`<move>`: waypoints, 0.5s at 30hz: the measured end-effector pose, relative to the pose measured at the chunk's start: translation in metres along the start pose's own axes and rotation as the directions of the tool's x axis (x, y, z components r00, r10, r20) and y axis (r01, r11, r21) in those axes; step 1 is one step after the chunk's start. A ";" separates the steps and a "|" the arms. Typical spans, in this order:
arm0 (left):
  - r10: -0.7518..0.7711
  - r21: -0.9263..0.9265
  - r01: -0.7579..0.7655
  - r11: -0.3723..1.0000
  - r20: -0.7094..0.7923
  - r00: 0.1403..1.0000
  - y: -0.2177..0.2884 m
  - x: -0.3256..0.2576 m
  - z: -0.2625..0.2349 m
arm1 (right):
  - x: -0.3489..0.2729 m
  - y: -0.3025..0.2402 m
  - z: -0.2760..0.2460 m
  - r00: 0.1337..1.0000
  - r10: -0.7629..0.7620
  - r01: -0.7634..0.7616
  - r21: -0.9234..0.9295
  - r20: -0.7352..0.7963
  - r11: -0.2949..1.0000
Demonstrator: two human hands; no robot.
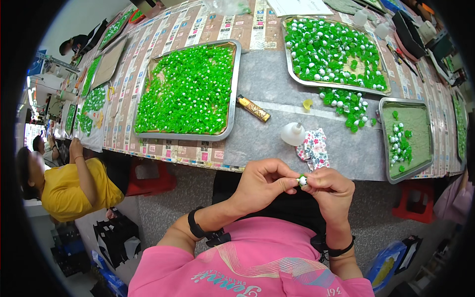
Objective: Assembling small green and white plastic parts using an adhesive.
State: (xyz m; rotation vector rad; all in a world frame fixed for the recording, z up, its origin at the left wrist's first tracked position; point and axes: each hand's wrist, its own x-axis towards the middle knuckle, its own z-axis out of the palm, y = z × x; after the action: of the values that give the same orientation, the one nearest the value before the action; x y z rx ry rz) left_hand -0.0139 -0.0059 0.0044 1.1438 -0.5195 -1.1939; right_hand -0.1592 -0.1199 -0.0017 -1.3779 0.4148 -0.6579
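Just in front of the table edge, a small green-and-white piece (303, 181) is pinched between both my hands. The thumb and forefinger of my left hand (261, 187) grip its left side. My right hand (330, 192) holds the other side between thumb and fingertips, its remaining fingers curled. Right beyond them lie a floral cloth (315, 148) and a white squeeze bottle (293, 133). A loose heap of similar green-and-white pieces (350, 106) sits farther back, and a smaller tray (429, 136) at the right holds several more.
A large metal tray (234, 89) of small green pieces stands left of centre. Another metal tray (341, 88), with green-and-white pieces, stands at the back right. Between them lie a dark-and-gold tube (254, 108) and a yellow scrap (308, 104). A person in yellow (81, 190) sits at the left.
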 end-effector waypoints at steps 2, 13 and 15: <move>-0.011 -0.004 0.011 1.000 -0.007 1.000 0.000 -0.001 0.000 | 0.001 -0.001 0.000 1.000 0.011 -0.012 0.007 0.013 1.000; -0.031 -0.013 0.031 0.999 0.003 1.000 0.010 -0.002 0.002 | 0.003 -0.001 -0.005 0.992 0.125 -0.126 0.140 0.014 0.982; -0.038 0.010 0.038 0.999 0.001 0.999 0.010 -0.002 0.002 | 0.003 -0.001 -0.006 0.992 0.125 -0.125 0.145 0.009 0.982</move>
State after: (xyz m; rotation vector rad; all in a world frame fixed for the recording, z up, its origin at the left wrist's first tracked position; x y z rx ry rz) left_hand -0.0114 -0.0057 0.0145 1.1661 -0.5071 -1.2259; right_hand -0.1607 -0.1260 -0.0010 -1.2036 0.4417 -0.5737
